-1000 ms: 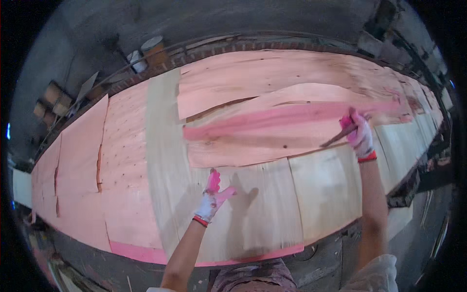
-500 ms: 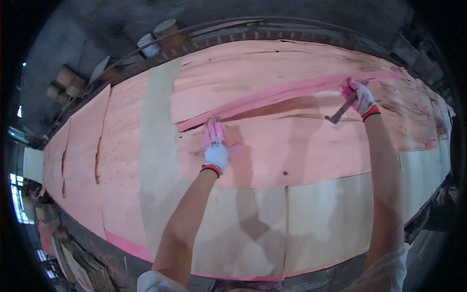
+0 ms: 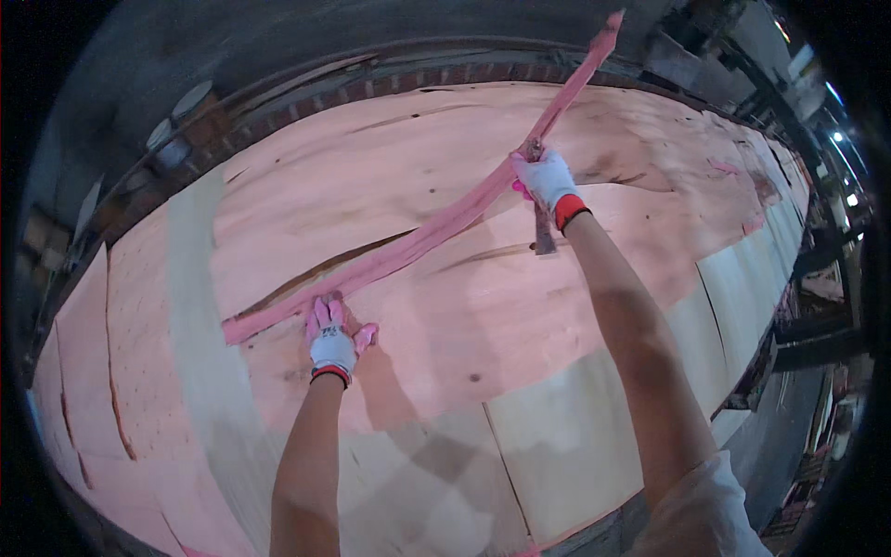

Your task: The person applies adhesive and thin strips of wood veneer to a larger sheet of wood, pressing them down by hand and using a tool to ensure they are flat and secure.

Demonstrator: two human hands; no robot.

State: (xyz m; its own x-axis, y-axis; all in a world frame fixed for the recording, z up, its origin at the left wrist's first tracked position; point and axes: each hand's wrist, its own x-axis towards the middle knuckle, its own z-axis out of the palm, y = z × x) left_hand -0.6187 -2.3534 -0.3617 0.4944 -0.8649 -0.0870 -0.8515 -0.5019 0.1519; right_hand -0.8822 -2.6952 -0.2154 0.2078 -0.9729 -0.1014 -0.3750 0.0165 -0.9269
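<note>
Now pressing flat with the gloved left hand (image 3: 332, 342), fingers spread, on the big pink veneer sheet (image 3: 445, 278) covering the worktop (image 3: 594, 436), right beside the low end of a long pink strip (image 3: 436, 227); right hand (image 3: 548, 178) clamped on that strip and on a dark-handled tool (image 3: 542, 227), lifting the strip's far end clear above the sheet

Single head-worn fisheye, looking steeply down, close over veneer sheets (image 3: 445, 306); edges bend.
</note>
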